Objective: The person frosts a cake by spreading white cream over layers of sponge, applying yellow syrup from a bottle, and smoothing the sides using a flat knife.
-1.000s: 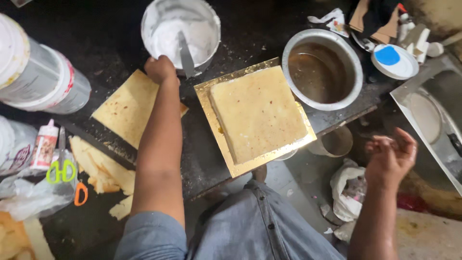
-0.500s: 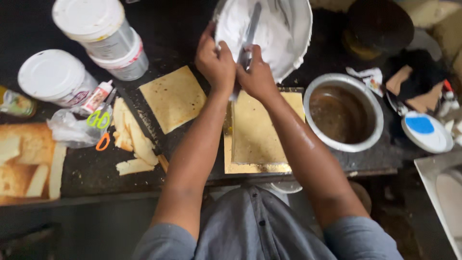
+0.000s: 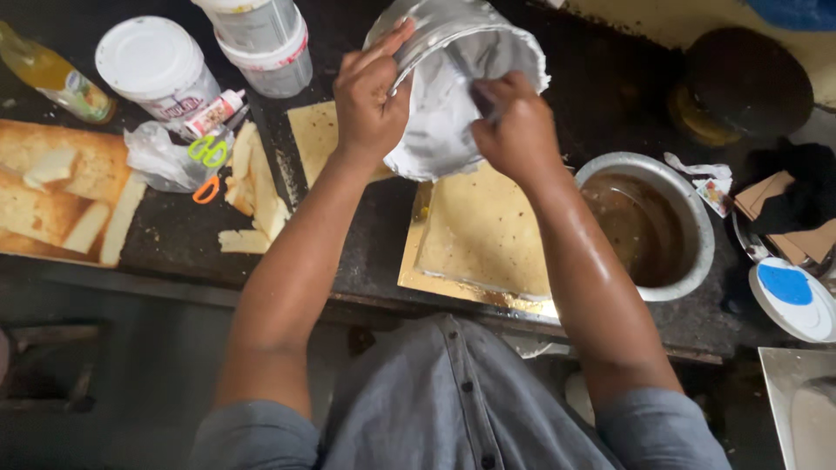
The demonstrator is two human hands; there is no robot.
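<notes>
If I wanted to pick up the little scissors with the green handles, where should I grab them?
Probably by the green handle loops, coming straight down from above. The scissors lie flat on the dark counter, and those loops are the part that shows clearly. A crumpled plastic bag presses against their left side and cake strips lie just right, so from the sides you'd bump those.

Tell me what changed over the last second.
The right hand came in from the side to the bowl. The left hand gripped its rim, lifting and tilting it over the cake. Cake, pot and tubs stayed put.
</notes>
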